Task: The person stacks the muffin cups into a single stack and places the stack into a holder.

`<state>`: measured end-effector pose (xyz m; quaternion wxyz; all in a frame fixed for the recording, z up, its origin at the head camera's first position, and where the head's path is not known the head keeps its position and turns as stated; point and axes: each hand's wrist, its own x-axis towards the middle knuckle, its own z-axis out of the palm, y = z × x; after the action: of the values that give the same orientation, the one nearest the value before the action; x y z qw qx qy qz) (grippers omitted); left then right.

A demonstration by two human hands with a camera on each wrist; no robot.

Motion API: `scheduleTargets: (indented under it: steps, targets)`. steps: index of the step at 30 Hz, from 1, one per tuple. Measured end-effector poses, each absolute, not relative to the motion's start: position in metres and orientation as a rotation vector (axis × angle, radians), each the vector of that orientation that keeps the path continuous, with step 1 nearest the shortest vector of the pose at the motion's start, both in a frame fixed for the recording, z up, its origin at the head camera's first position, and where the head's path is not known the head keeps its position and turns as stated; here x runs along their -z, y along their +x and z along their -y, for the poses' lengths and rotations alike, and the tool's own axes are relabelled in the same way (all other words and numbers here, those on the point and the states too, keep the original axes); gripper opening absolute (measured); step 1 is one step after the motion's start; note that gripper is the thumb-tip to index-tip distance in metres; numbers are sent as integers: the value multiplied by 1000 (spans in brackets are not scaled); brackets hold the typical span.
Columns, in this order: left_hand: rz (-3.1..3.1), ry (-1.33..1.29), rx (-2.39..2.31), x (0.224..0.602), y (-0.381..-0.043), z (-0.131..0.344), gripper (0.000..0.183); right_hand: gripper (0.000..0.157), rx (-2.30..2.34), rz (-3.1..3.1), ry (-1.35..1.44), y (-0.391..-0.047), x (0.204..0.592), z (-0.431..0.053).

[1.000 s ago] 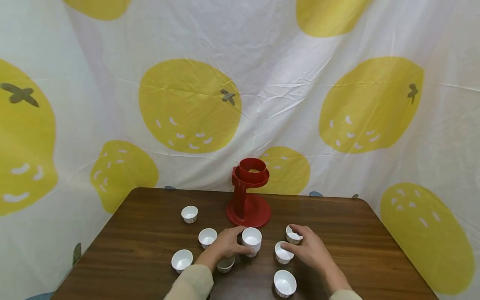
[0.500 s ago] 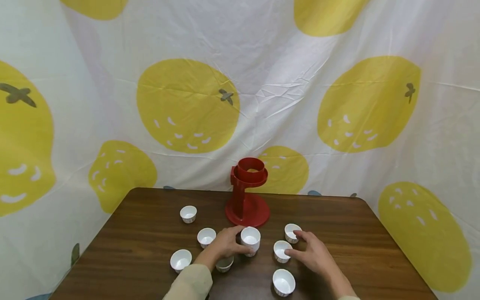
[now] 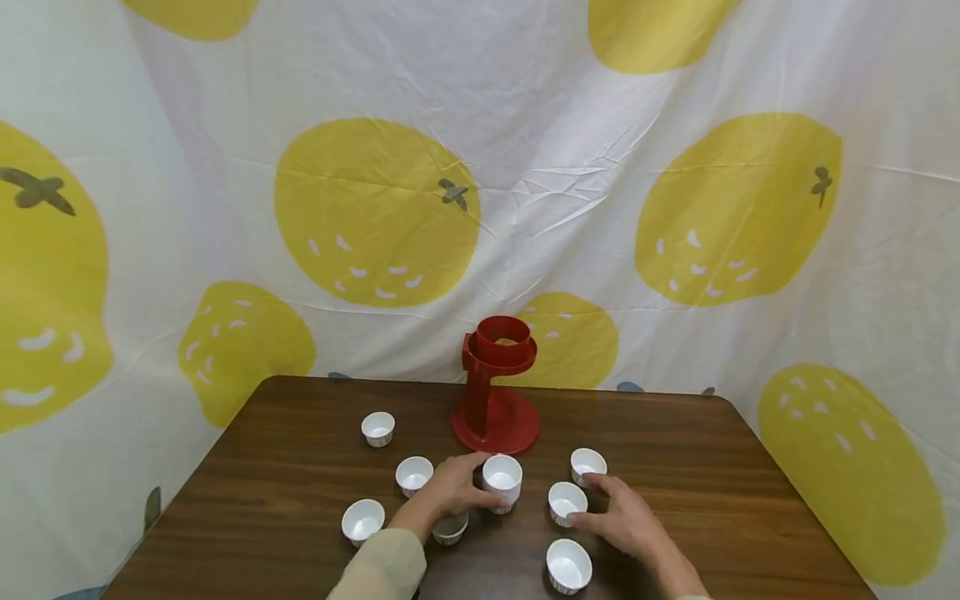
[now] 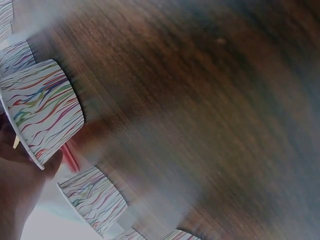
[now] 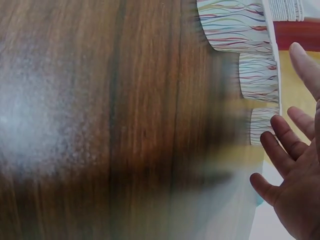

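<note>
In the head view my left hand [image 3: 454, 486] curls its thumb and fingers round a white paper baking cup [image 3: 502, 473], which looks taller than the others, like nested cups. Below the left wrist sits another baking cup [image 3: 450, 528], partly hidden by the arm. My right hand [image 3: 628, 517] has its fingers spread beside two baking cups, a nearer one [image 3: 567, 503] at the thumb and a farther one [image 3: 587, 465] at the fingertips. In the right wrist view the right hand [image 5: 300, 175] holds nothing. Coloured wavy lines mark the cup sides, as on the cup [image 4: 45, 112] in the left wrist view.
A red stand [image 3: 480, 404] with a ring-shaped top stands behind the cups. More baking cups lie to the left, one [image 3: 378, 428] far back, others [image 3: 414, 476] nearer. One cup [image 3: 568, 567] is at the front right. A lemon-print cloth [image 3: 555, 208] hangs behind the wooden table [image 3: 720, 483].
My right hand has drawn back slightly toward me and to the right, its fingertips coming off the tops of the two right-hand cups. The left hand keeps its place on the cup.
</note>
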<state>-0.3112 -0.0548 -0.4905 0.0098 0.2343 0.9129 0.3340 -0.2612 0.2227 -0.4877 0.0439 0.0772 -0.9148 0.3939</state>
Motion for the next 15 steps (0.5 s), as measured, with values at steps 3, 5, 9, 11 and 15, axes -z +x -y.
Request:
scheduleTargets:
  steps: [3, 5, 9, 11, 15]
  targets:
    - [-2845, 735, -1050, 489, -311, 55, 64, 71, -1197, 2799, 245, -262, 489, -222]
    - [-2842, 728, -1051, 489, -311, 55, 64, 72, -1182, 2806, 252, -262, 490, -221]
    - [-2841, 720, -1044, 489, -311, 55, 64, 74, -1147, 2830, 252, -263, 491, -220]
    - [-2839, 720, -1045, 490, -312, 55, 64, 75, -1141, 2846, 239, -264, 492, -220]
    - [-2841, 711, -1039, 490, -312, 55, 65, 77, -1139, 2856, 236, -264, 493, -218]
